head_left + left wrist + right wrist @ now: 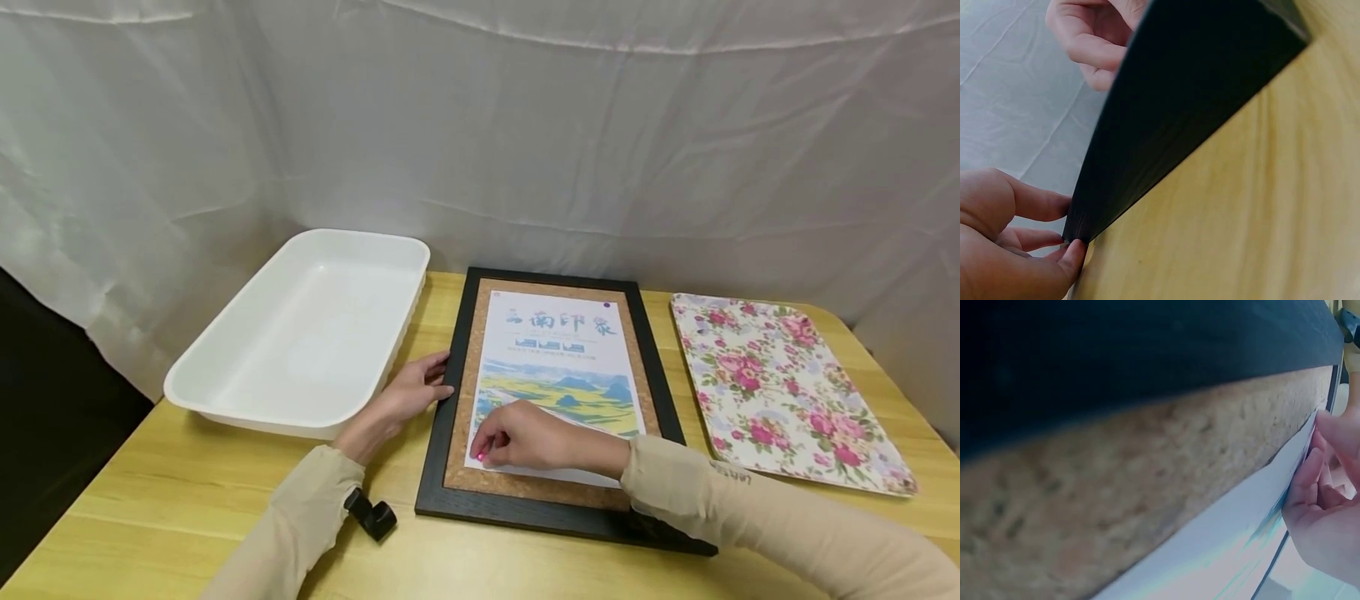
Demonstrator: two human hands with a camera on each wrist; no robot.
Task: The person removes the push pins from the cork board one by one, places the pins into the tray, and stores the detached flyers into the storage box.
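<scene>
A black-framed corkboard (550, 516) lies on the table with a printed landscape poster (555, 367) on its cork. A purple push pin (607, 305) sits at the poster's upper right corner. At the lower left corner, my right hand (536, 437) pinches a pink push pin (482, 457) against the paper. In the right wrist view the fingertips (1317, 425) meet the poster's edge, and the pin is hidden there. My left hand (408, 392) holds the frame's left edge. The left wrist view shows its thumb and fingers (1041, 201) at the frame's dark side (1147, 125).
A deep white tray (300, 333) stands at the left, close beside my left forearm. To the right lies a floral tray (787, 392). Behind the wooden table (150, 500) hangs a grey curtain (480, 150). A black clip-like piece (371, 514) sits by my left cuff.
</scene>
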